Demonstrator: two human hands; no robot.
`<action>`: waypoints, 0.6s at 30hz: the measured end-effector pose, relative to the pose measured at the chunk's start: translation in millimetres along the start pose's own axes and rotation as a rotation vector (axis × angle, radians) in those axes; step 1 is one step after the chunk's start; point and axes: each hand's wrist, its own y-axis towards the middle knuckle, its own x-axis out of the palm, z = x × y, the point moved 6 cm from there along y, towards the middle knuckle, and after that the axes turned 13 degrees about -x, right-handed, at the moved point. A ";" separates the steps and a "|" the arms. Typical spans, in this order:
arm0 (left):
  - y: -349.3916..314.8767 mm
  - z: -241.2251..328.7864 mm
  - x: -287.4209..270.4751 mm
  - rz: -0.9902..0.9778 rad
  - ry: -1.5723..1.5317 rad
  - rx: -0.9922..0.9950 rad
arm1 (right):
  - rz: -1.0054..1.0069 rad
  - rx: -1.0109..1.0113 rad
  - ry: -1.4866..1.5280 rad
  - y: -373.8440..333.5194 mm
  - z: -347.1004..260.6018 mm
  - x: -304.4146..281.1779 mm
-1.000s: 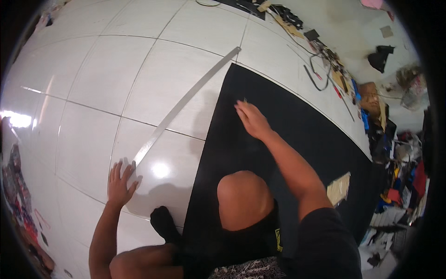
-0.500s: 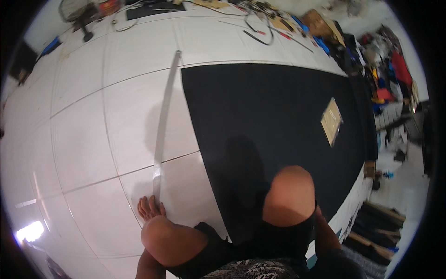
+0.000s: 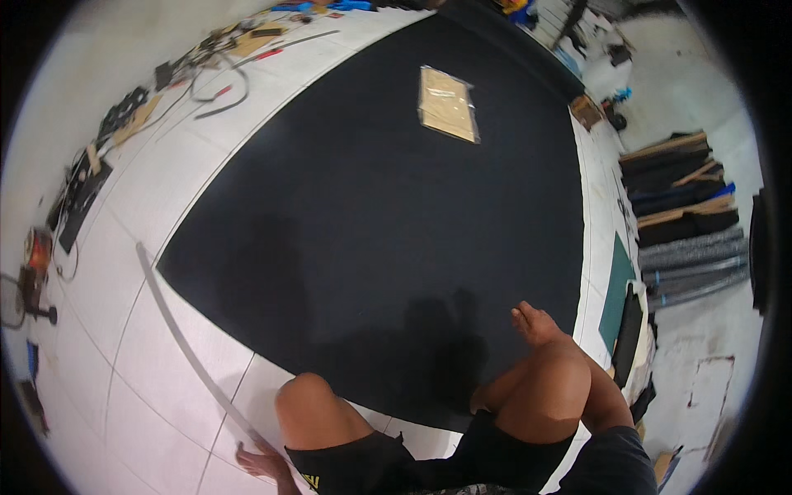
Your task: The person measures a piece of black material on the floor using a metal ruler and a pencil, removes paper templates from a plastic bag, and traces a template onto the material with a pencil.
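A broad sheet of black material (image 3: 371,190) lies flat on the tiled floor in front of my bent knees. Along its left side, apart from its edge, runs a long grey straightedge (image 3: 186,342) that looks like a metal ruler. My left hand (image 3: 262,462) is low beside my left knee, at the near end of the straightedge, with fingers spread; whether it touches the strip is hard to see. Just beyond my right knee my right hand (image 3: 538,324) is held out over the sheet, fingers stretched and holding nothing. A clear-wrapped tan packet (image 3: 447,105) rests on the sheet's far part.
The sheet's far end meets a black roll (image 3: 528,49). Cables and tools (image 3: 219,87) clutter the floor at far left, near a fan (image 3: 15,301). Stacked fabric rolls (image 3: 681,202) lie at the right, with a green mat (image 3: 617,289) nearer.
My view has turned to the right, so the sheet now fills the middle. My right hand has come up from beside my right knee to over the sheet. My left hand stays by the straightedge's near end.
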 end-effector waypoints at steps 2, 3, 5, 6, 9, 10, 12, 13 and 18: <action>58.8 53.9 -7.6 0.037 -0.233 0.158 | 0.042 -0.013 0.164 7.3 57.2 15.7; 93.6 94.7 -9.3 0.020 -0.380 0.273 | 0.015 -0.060 0.069 17.0 62.3 20.5; 121.5 208.6 -19.7 -0.147 -0.589 0.457 | -0.040 -0.129 -0.136 36.4 65.8 24.6; 120.5 276.2 -27.1 -0.283 -0.655 0.519 | -0.059 -0.158 -0.136 48.4 68.7 22.0; 65.3 442.5 -24.0 -0.468 -0.525 0.718 | -0.088 -0.281 -0.155 94.3 76.6 17.1; 14.2 488.0 -19.7 -0.516 -0.380 0.825 | -0.084 -0.319 -0.191 106.4 88.3 10.8; -42.9 546.3 20.6 -0.632 -0.283 1.013 | -0.075 -0.407 -0.222 147.1 89.4 -0.6; -70.6 562.2 40.0 -0.573 -0.200 1.048 | -0.087 -0.432 -0.229 171.3 87.3 -7.7; -158.5 588.1 110.1 -0.358 -0.094 0.857 | 0.090 -0.523 -0.199 311.1 93.5 -62.1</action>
